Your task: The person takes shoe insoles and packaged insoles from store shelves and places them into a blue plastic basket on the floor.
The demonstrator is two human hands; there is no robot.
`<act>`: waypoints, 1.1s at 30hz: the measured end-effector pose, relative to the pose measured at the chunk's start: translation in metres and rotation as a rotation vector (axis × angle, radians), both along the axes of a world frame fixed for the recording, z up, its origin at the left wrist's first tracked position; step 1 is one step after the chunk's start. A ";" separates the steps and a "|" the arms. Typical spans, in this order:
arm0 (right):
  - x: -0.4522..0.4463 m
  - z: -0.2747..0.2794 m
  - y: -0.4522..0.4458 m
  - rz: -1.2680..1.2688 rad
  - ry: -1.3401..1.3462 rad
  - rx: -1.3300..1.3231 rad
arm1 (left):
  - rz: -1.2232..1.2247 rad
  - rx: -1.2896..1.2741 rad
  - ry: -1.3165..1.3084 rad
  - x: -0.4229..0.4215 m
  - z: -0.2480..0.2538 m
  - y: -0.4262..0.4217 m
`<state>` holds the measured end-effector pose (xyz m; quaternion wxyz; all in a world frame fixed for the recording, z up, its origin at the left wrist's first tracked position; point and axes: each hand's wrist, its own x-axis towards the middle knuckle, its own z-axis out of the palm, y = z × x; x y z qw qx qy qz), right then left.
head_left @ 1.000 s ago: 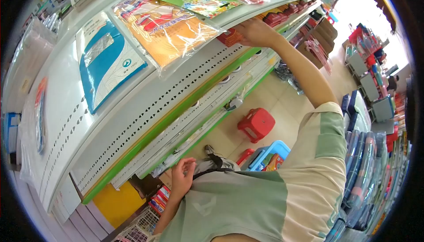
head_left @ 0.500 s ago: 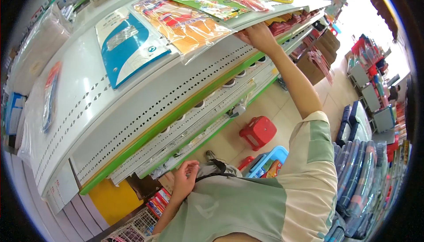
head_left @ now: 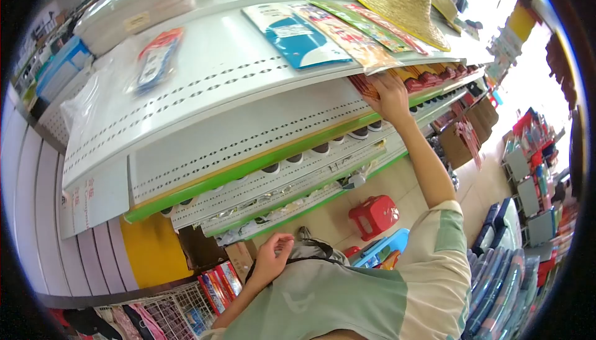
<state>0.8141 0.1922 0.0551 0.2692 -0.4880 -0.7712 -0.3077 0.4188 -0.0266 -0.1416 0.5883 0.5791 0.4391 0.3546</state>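
Observation:
My right hand (head_left: 390, 96) reaches under the front edge of the upper white shelf (head_left: 217, 85). Its fingers are closed on red packets (head_left: 362, 85) lying on the shelf below, and part of them is hidden by the hand and shelf edge. More red packets (head_left: 428, 79) lie to its right. Above the hand, a clear-wrapped orange packet (head_left: 347, 39) overhangs the upper shelf edge, beside a blue and white packet (head_left: 301, 36). Down by my waist, my left hand (head_left: 274, 257) is loosely curled, with nothing visible in it.
Straw hats (head_left: 406, 14) and a green packet (head_left: 366, 26) lie on the upper shelf. Shoes (head_left: 320, 149) line a lower tier. On the floor are a red stool (head_left: 374, 217) and a blue container (head_left: 385, 248). Wrapped bundles (head_left: 496, 290) stand at right, a wire basket (head_left: 180, 309) at lower left.
The view has swung left, so the shelf and packets appear farther right. My right hand stays under the shelf edge, now at the red packets there. My left hand keeps its pose.

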 end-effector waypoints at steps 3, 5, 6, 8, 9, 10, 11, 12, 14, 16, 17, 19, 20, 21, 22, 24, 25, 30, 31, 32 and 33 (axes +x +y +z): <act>-0.026 -0.010 -0.035 0.041 0.072 0.082 | -0.003 -0.024 -0.017 -0.021 0.000 -0.016; -0.051 -0.009 -0.070 0.058 0.121 0.091 | -0.020 -0.050 -0.043 -0.035 0.001 -0.025; -0.065 -0.005 -0.089 0.091 0.115 0.099 | -0.032 -0.066 -0.071 -0.042 0.000 -0.029; -0.090 -0.008 -0.121 0.132 0.143 0.118 | -0.061 -0.095 -0.152 -0.052 -0.002 -0.034; -0.103 -0.011 -0.140 0.147 0.160 0.123 | -0.075 -0.112 -0.206 -0.054 -0.003 -0.034; -0.117 -0.011 -0.159 0.144 0.187 0.087 | -0.089 -0.132 -0.260 -0.055 -0.003 -0.034; -0.129 -0.015 -0.178 0.158 0.204 0.069 | -0.109 -0.148 -0.348 -0.054 0.000 -0.033; -0.141 -0.018 -0.196 0.175 0.221 0.055 | -0.126 -0.160 -0.436 -0.051 0.005 -0.029; -0.167 -0.024 -0.230 0.213 0.286 0.018 | -0.171 -0.216 -0.633 -0.042 0.018 -0.019; -0.195 -0.031 -0.261 0.257 0.384 -0.032 | -0.234 -0.271 -0.841 -0.031 0.035 -0.006; -0.207 -0.038 -0.274 0.272 0.416 -0.044 | -0.267 -0.281 -0.939 -0.024 0.041 0.001; -0.231 -0.054 -0.294 0.302 0.487 -0.066 | -0.224 -0.214 -0.972 -0.006 0.072 0.007; -0.244 -0.058 -0.302 0.312 0.524 -0.080 | -0.253 -0.211 -0.993 -0.004 0.079 0.009; -0.256 -0.062 -0.308 0.320 0.561 -0.091 | -0.284 -0.209 -1.015 -0.003 0.084 0.010; -0.264 -0.068 -0.313 0.296 0.606 -0.096 | -0.305 -0.232 -1.037 -0.003 0.088 0.010; -0.271 -0.073 -0.320 0.259 0.612 -0.093 | -0.351 -0.281 -1.084 -0.004 0.096 0.005; -0.273 -0.076 -0.322 0.242 0.611 -0.092 | -0.339 -0.300 -1.047 -0.005 0.096 0.000; -0.273 -0.084 -0.339 0.425 0.673 -0.460 | -0.351 -0.449 -1.110 -0.018 0.081 -0.008; -0.271 -0.083 -0.342 0.453 0.713 -0.511 | -0.358 -0.471 -1.122 -0.020 0.079 -0.008; -0.269 -0.082 -0.343 0.479 0.756 -0.562 | -0.359 -0.482 -1.138 -0.020 0.073 -0.009; -0.265 -0.082 -0.345 0.503 0.800 -0.609 | -0.388 -0.507 -1.129 -0.022 0.070 -0.012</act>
